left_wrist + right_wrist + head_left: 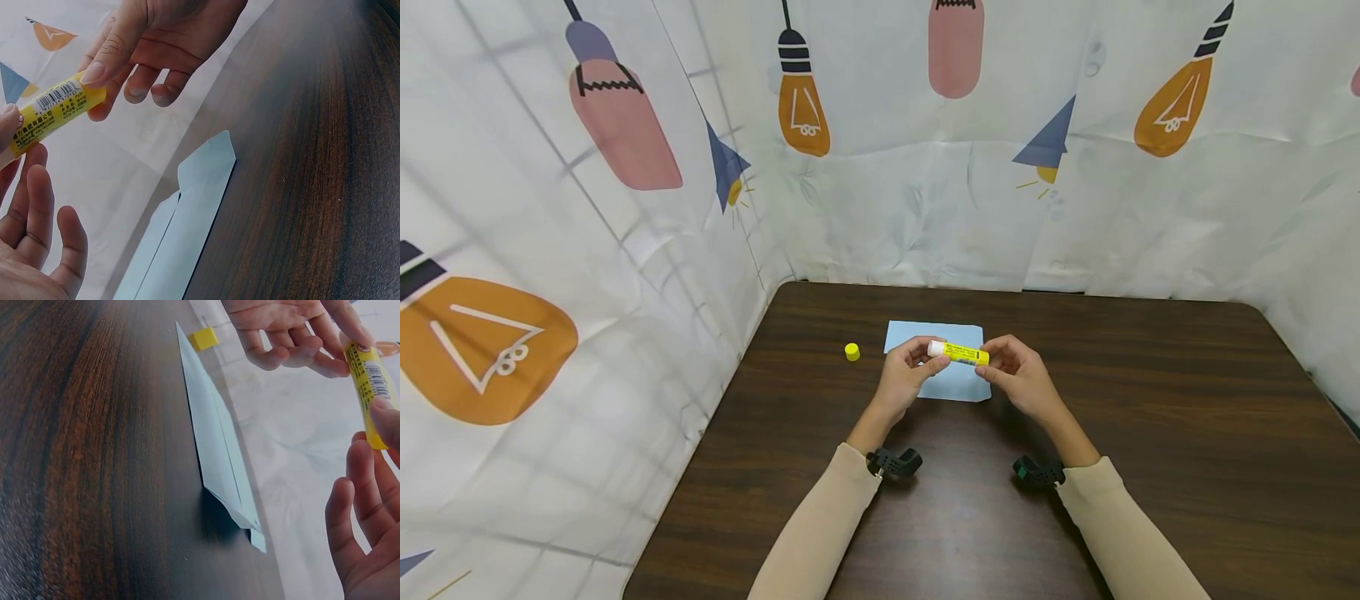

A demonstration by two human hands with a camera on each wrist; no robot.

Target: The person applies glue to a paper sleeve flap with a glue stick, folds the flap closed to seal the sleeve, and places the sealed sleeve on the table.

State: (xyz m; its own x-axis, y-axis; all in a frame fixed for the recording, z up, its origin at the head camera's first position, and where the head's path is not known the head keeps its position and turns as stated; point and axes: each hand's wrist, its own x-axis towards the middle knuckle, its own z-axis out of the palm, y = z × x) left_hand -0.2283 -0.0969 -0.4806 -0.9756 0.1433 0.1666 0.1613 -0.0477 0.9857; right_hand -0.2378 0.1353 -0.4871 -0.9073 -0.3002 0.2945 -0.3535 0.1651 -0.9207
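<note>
Both hands hold a yellow glue stick in the air, roughly level, over a sheet of folded light blue paper. My left hand pinches its white end between thumb and fingers. At the yellow base end, my right hand grips with thumb and forefinger, its other fingers loose. Printed text and a barcode show on the glue stick in the left wrist view. Folded flaps stand slightly up along the paper in the right wrist view. The yellow cap is off, standing on the table left of the paper.
The dark wooden table spreads around the paper on all sides. Behind it and to the left hangs a white cloth printed with lamps and bulbs. A dark band with a camera sits on each wrist.
</note>
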